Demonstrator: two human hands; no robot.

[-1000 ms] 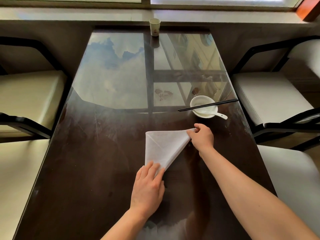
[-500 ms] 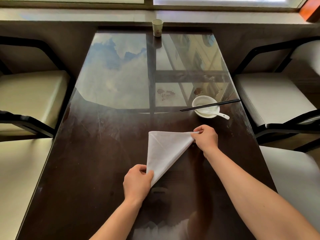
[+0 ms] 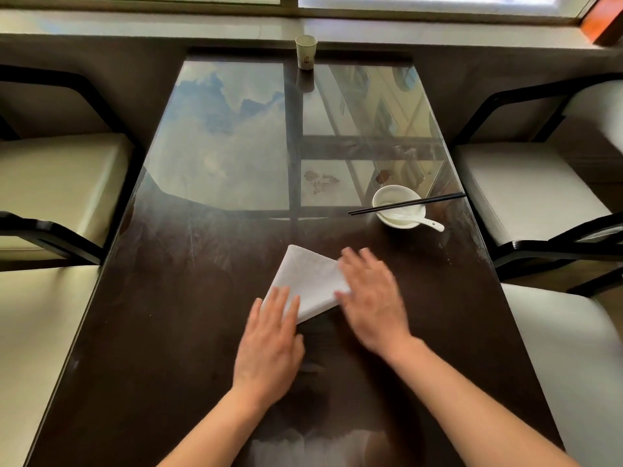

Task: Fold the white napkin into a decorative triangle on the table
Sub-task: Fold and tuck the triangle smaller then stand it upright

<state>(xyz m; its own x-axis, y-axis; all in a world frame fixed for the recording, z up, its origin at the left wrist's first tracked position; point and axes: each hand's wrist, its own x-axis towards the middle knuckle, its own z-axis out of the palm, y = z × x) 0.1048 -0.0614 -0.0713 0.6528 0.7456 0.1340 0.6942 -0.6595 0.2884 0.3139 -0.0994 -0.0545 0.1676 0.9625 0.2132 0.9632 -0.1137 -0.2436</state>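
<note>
The white napkin (image 3: 308,281) lies flat on the dark glossy table (image 3: 168,315), folded into a small narrow triangle with its point toward the far left. My left hand (image 3: 271,338) rests palm down on the napkin's near corner, fingers spread. My right hand (image 3: 372,298), blurred by motion, lies flat with fingers apart over the napkin's right side and hides that edge.
A white bowl (image 3: 397,207) with a white spoon (image 3: 431,224) and black chopsticks (image 3: 404,203) across it stands at the right. A paper cup (image 3: 305,52) is at the far edge. Cream-cushioned chairs (image 3: 529,190) flank both sides.
The right hand let go of the napkin's right corner after bringing it over to the left, so the triangle is smaller. Both hands now press flat on it.
</note>
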